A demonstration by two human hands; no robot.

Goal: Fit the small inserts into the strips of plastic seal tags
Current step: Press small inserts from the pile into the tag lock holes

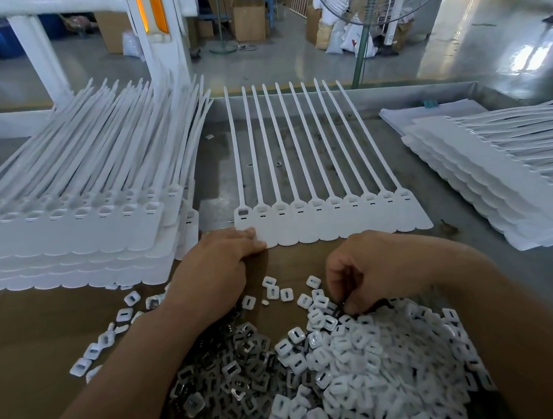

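Observation:
A strip of white plastic seal tags [335, 220] lies flat in the middle of the table, its long tails pointing away from me. My left hand [216, 268] rests on the strip's near left corner, fingertips pressing its edge. A heap of small white inserts [372, 363] lies on brown cardboard in front of me, with small metal inserts [232, 379] to its left. My right hand [371, 267] is curled over the top of the white heap, its fingertips pinching a small insert there.
A tall stack of tag strips [74, 229] stands at the left. Another stack of strips [505, 176] is fanned out at the right. Loose white inserts [110, 335] are scattered on the cardboard [24, 341]. Beyond the table's far edge is a factory floor with a fan and boxes.

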